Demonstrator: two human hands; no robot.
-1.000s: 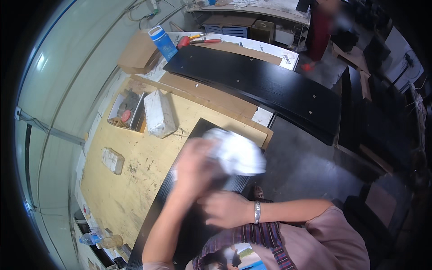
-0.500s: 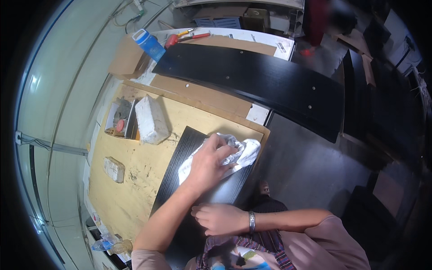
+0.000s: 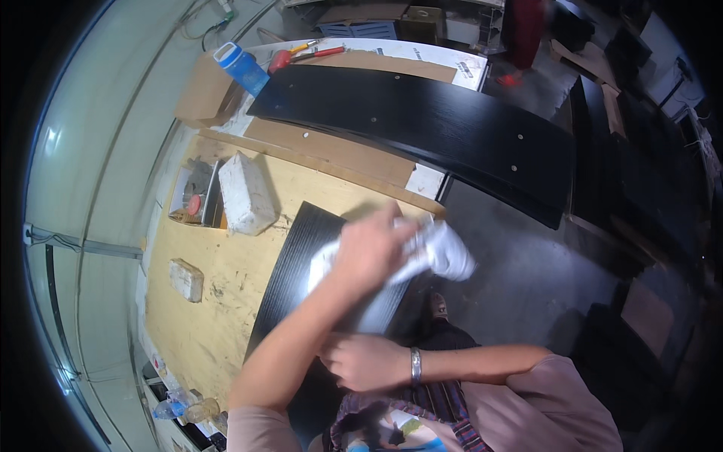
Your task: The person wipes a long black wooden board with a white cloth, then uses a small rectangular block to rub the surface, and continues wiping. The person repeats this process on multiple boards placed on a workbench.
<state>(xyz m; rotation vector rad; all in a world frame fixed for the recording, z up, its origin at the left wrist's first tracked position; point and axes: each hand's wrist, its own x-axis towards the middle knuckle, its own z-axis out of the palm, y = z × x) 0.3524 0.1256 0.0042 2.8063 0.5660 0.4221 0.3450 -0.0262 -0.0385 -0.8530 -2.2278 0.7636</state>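
One long black panel (image 3: 422,113), beside white sheeting (image 3: 467,69) with print too small to read, lies beyond the black wood-grain board (image 3: 290,279). Over the board's far part the left hand (image 3: 376,248) clutches one white cloth (image 3: 446,255); over its nearer part the right hand (image 3: 367,363) is curled, its grip impossible to tell. Left of the board sit two whitish blocks (image 3: 245,197); farther beyond, one blue bottle (image 3: 245,69).

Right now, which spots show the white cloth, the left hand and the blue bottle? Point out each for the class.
White cloth (image 3: 446,253): head view, its blurred right end.
Left hand (image 3: 372,247): head view, back of the hand.
Blue bottle (image 3: 247,73): head view, its body.
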